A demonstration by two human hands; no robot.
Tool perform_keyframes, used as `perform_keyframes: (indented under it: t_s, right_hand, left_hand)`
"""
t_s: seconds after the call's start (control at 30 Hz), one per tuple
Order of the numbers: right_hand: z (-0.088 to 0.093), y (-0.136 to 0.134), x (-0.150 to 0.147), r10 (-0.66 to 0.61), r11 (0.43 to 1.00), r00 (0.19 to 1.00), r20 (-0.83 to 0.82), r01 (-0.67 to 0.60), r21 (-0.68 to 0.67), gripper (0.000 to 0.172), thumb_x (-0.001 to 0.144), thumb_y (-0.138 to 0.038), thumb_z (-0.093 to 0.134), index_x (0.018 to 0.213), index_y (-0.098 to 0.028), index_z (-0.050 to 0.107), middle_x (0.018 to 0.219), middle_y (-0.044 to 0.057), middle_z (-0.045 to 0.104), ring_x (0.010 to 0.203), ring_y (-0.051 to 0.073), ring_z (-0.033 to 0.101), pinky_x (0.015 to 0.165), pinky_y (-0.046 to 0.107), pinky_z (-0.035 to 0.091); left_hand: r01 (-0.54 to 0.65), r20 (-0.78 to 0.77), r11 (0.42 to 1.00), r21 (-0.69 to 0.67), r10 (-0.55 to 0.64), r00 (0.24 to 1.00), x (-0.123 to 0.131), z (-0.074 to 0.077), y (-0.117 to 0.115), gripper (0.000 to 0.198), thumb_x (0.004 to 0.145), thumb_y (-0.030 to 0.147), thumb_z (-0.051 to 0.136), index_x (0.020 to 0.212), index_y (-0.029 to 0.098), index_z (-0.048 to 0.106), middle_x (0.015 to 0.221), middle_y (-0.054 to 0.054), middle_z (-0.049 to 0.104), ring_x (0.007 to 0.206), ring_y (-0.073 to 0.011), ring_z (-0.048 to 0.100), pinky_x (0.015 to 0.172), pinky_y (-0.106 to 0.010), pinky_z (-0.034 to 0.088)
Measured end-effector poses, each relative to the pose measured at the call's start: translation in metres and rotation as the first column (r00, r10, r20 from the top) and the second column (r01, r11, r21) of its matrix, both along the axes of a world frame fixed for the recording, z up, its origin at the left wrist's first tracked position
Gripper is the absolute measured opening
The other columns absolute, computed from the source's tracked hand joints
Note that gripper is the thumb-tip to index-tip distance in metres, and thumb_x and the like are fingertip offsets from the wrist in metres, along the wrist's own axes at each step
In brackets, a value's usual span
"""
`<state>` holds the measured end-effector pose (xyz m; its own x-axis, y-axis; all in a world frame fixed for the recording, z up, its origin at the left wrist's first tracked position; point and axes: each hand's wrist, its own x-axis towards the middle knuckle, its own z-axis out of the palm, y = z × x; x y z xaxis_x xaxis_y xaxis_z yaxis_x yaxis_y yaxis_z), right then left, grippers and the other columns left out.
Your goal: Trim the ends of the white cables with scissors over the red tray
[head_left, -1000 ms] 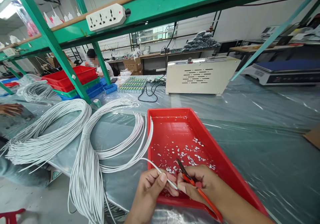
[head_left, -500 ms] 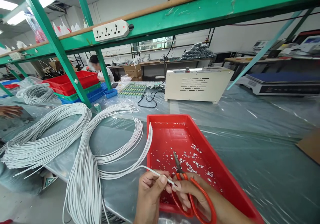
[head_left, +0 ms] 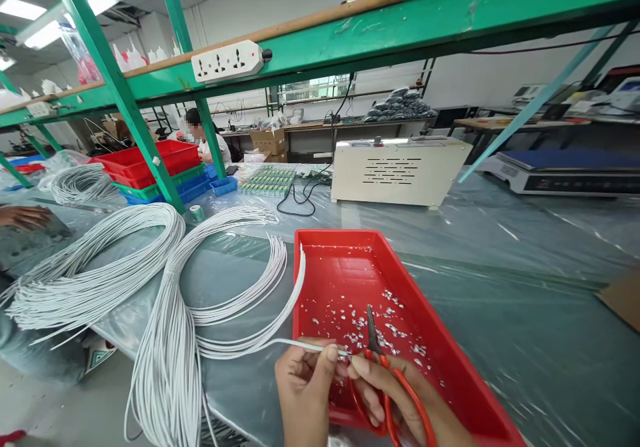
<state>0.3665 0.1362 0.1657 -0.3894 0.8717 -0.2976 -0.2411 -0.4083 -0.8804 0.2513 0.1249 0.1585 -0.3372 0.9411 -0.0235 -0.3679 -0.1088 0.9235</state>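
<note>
My left hand pinches a single white cable close to its end, over the near left part of a red tray. That cable runs back to a large coil of white cables on the table to the left. In my right hand are scissors with orange-red handles, their dark blades pointing up and away. The right thumb and forefinger meet at the cable's tip, whose exact end is partly hidden by the fingers. Small silvery-white scraps lie scattered across the tray floor.
Another coil of white cables lies farther left, near another person's hand. Behind the tray stands a beige metal box. A scale sits at right. Stacked red, green and blue trays stand by a green post.
My right hand has shifted slightly right and its scissor blades have swung right, more upright. The cable end now lies flatter between my hands. The view has shifted a little.
</note>
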Motion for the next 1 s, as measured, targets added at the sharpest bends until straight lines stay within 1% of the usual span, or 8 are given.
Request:
perform_keyframes:
  t_s: [0.07, 0.13, 0.27, 0.33, 0.5, 0.7, 0.87, 1.0]
  right_hand:
    - [0.002, 0.002, 0.008, -0.017, 0.984, 0.982, 0.187, -0.016, 0.175, 0.033, 0.073, -0.048, 0.064, 0.061, -0.017, 0.059, 0.046, -0.003, 0.05, 0.044, 0.011, 0.045, 0.048, 0.022, 0.037]
    - [0.004, 0.005, 0.016, -0.145, 0.907, 0.915, 0.377, -0.03, 0.421, 0.023, 0.075, -0.039, 0.063, 0.067, -0.018, 0.062, 0.055, -0.001, 0.057, 0.051, 0.014, 0.051, 0.051, 0.023, 0.04]
    - [0.008, 0.009, 0.029, -0.447, 0.5, 0.747, 0.493, -0.248, 0.83, 0.014, 0.075, -0.018, 0.055, 0.082, -0.02, 0.067, 0.067, 0.002, 0.063, 0.06, 0.018, 0.057, 0.057, 0.025, 0.045]
    - [0.008, 0.011, 0.031, -0.454, 0.4, 0.728, 0.513, -0.348, 0.848, 0.018, 0.074, -0.015, 0.054, 0.086, -0.02, 0.067, 0.066, 0.002, 0.062, 0.059, 0.017, 0.057, 0.054, 0.024, 0.044]
    - [0.008, 0.012, 0.029, -0.371, 0.421, 0.719, 0.588, -0.435, 0.796, 0.017, 0.074, -0.011, 0.052, 0.081, -0.017, 0.066, 0.058, -0.001, 0.055, 0.05, 0.013, 0.05, 0.048, 0.022, 0.037]
    - [0.016, 0.011, 0.028, -0.322, 0.504, 0.686, 0.653, -0.46, 0.731, 0.017, 0.064, -0.004, 0.048, 0.063, -0.018, 0.057, 0.056, -0.003, 0.053, 0.051, 0.012, 0.046, 0.049, 0.022, 0.032]
    - [0.015, 0.017, 0.029, -0.318, 0.618, 0.678, 0.663, -0.382, 0.687, 0.018, 0.075, -0.015, 0.045, 0.059, -0.018, 0.051, 0.054, -0.002, 0.052, 0.05, 0.013, 0.047, 0.047, 0.022, 0.033]
    - [0.011, 0.026, 0.033, -0.357, 0.649, 0.553, 0.752, -0.432, 0.626, 0.02, 0.078, -0.02, 0.045, 0.062, -0.019, 0.056, 0.058, -0.001, 0.06, 0.054, 0.016, 0.055, 0.048, 0.022, 0.036]
  left_hand:
    - [0.048, -0.008, 0.998, -0.04, -0.048, 0.999, -0.002, 0.0, 0.002, 0.024, 0.071, 0.035, 0.07, 0.064, 0.012, 0.064, 0.048, -0.001, 0.063, 0.046, -0.0103, 0.054, 0.051, -0.018, 0.043]
    - [0.079, -0.024, 0.995, -0.064, -0.081, 0.996, -0.004, 0.001, 0.003, 0.027, 0.071, 0.036, 0.07, 0.062, 0.012, 0.062, 0.047, -0.001, 0.063, 0.046, -0.0096, 0.054, 0.051, -0.017, 0.041]
    - [0.141, -0.019, 0.986, -0.086, -0.144, 0.989, -0.006, 0.001, 0.003, 0.029, 0.072, 0.038, 0.068, 0.061, 0.012, 0.059, 0.05, -0.002, 0.063, 0.046, -0.0103, 0.054, 0.052, -0.019, 0.042]
    - [0.196, -0.006, 0.977, -0.081, -0.198, 0.98, -0.007, 0.0, 0.003, 0.029, 0.073, 0.039, 0.067, 0.062, 0.012, 0.059, 0.052, -0.003, 0.064, 0.046, -0.0112, 0.055, 0.051, -0.021, 0.043]
    - [0.278, -0.021, 0.958, -0.07, -0.28, 0.96, -0.009, -0.002, 0.003, 0.029, 0.075, 0.038, 0.066, 0.065, 0.012, 0.06, 0.056, -0.004, 0.065, 0.049, -0.0116, 0.056, 0.052, -0.021, 0.043]
    - [0.36, -0.048, 0.928, -0.1, -0.366, 0.929, -0.012, 0.0, 0.002, 0.032, 0.075, 0.039, 0.065, 0.063, 0.01, 0.06, 0.055, -0.005, 0.063, 0.046, -0.0098, 0.053, 0.05, -0.02, 0.042]
    - [0.445, 0.046, 0.893, -0.065, -0.443, 0.895, -0.018, 0.004, 0.0, 0.029, 0.077, 0.035, 0.064, 0.063, 0.01, 0.062, 0.051, -0.003, 0.062, 0.044, -0.0092, 0.054, 0.049, -0.019, 0.042]
    - [0.468, 0.148, 0.882, -0.047, -0.457, 0.877, -0.021, 0.004, -0.001, 0.024, 0.077, 0.032, 0.066, 0.068, 0.01, 0.066, 0.053, -0.002, 0.062, 0.044, -0.0078, 0.055, 0.051, -0.018, 0.042]
